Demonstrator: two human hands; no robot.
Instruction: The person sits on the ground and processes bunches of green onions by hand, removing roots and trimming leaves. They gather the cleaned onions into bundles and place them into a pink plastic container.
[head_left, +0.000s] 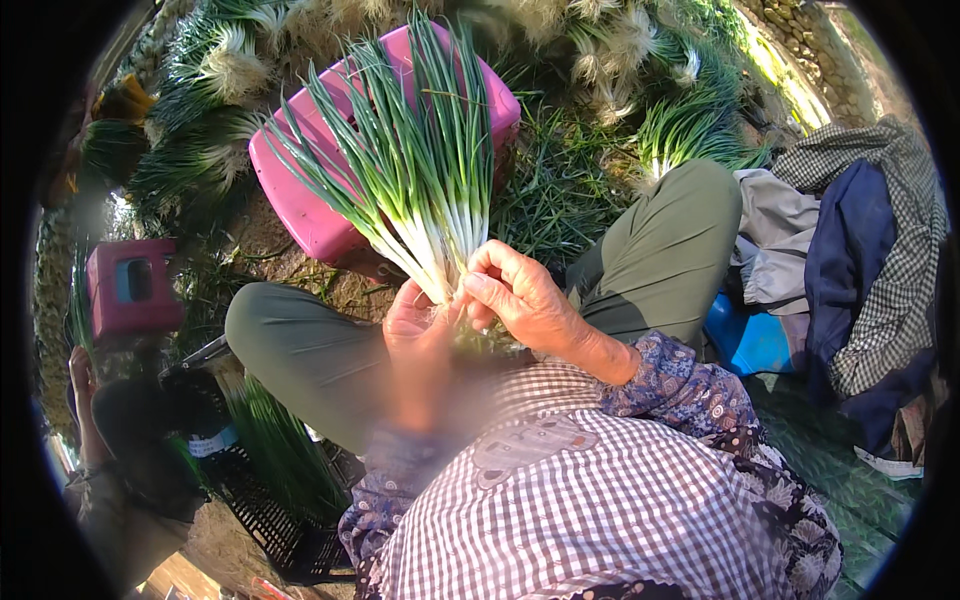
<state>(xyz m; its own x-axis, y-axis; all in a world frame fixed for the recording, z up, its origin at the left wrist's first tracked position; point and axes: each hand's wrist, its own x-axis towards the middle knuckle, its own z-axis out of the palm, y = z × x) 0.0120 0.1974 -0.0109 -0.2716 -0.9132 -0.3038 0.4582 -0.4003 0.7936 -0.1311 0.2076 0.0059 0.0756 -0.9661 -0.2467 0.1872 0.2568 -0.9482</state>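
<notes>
A fanned bunch of green onions (424, 172) lies with its green tops over a pink plastic stool (300, 202) and its white ends towards me. My left hand (420, 330) grips the bunch around the root end, with the roots partly hidden behind the fingers. At the lower white stalks, the thumb and forefinger of my right hand (517, 296) are pinched together against the bunch's right side. Whether a strand or a leaf sits in that pinch is too small to tell.
Several rooted green onion bundles (232, 67) lie beyond the stool. Loose green leaves (562, 187) cover the ground. Left, a black plastic crate (262, 517) holds more onions, near another person's hand (81, 371) and a second pink stool (135, 292). Clothes (855, 247) are heaped at right.
</notes>
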